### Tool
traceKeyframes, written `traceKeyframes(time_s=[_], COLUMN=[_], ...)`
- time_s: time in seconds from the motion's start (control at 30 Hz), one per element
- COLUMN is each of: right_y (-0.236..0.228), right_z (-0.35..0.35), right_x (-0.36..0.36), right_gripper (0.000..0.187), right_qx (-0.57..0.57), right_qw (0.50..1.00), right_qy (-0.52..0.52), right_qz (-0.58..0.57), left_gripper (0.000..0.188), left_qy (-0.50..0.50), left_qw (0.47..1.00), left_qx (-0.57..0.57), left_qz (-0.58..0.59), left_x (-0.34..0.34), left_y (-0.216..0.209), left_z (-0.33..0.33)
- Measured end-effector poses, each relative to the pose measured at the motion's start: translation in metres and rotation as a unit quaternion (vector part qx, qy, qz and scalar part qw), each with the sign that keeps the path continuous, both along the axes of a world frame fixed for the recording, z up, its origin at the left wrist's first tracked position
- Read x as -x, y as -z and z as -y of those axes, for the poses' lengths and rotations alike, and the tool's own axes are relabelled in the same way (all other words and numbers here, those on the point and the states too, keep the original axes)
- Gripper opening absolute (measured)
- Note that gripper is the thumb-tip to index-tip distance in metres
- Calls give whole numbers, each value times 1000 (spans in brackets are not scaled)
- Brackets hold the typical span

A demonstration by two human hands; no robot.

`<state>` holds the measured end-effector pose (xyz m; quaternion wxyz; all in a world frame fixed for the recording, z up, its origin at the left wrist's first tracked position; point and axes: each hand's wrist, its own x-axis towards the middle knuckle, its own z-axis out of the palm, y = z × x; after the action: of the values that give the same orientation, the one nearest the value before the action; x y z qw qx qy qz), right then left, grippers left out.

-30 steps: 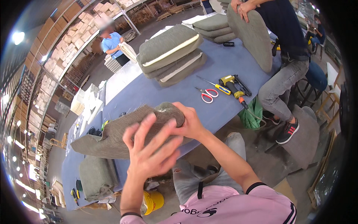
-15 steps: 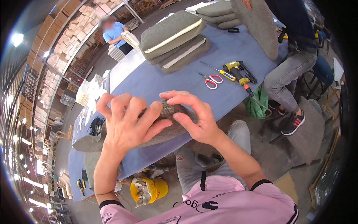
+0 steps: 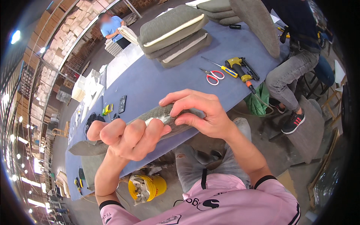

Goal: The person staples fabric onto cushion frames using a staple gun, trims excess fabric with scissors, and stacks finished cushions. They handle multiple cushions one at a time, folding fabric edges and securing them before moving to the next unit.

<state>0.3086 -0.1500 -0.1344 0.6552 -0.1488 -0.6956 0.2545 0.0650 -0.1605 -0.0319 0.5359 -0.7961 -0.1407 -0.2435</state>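
Observation:
A piece of grey woven upholstery fabric (image 3: 150,113), perhaps a cushion cover, lies across the near edge of the blue-topped table (image 3: 135,84). White filling (image 3: 162,119) shows at its edge between my two hands. The fingers of my left hand (image 3: 131,138) are curled tightly over this edge, gripping it. My right hand (image 3: 206,116) pinches the same fabric just right of the filling, thumb below and fingers above. Whether anything small sits in either grip is hidden. Farther right on the table lie red-handled scissors (image 3: 215,77), a yellow screwdriver (image 3: 229,71) and a yellow-black staple gun (image 3: 236,66).
Grey cushions (image 3: 170,28) are stacked at the table's back. A dark phone-like object (image 3: 122,104) and a yellow item (image 3: 107,109) lie left. A yellow bucket (image 3: 159,187) stands below. One co-worker (image 3: 292,52) holds a grey panel at right; another (image 3: 112,30) stands far left.
My left hand has closed from spread, bent fingers into a tight grip and sits slightly lower. White filling now shows at the fabric's edge. My right hand has shifted slightly right.

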Motion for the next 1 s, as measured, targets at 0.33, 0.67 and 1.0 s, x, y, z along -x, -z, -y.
traceKeyframes(time_s=[0.33,0.67,1.0], right_y=[2,2,16], right_z=[1,12,12], right_x=[4,16,17], right_gripper=[21,33,50], right_qx=[-39,-9,79], right_qw=[998,998,983], right_qy=[47,69,-81], right_qz=[4,-8,-145], left_gripper=[28,19,21], left_qy=[-22,-10,-4], left_qw=[1000,987,958], left_qx=[-7,132,266], left_qz=[8,91,110], left_x=[-3,-16,-30], left_y=[-1,-5,-20], left_z=[7,-4,-16])
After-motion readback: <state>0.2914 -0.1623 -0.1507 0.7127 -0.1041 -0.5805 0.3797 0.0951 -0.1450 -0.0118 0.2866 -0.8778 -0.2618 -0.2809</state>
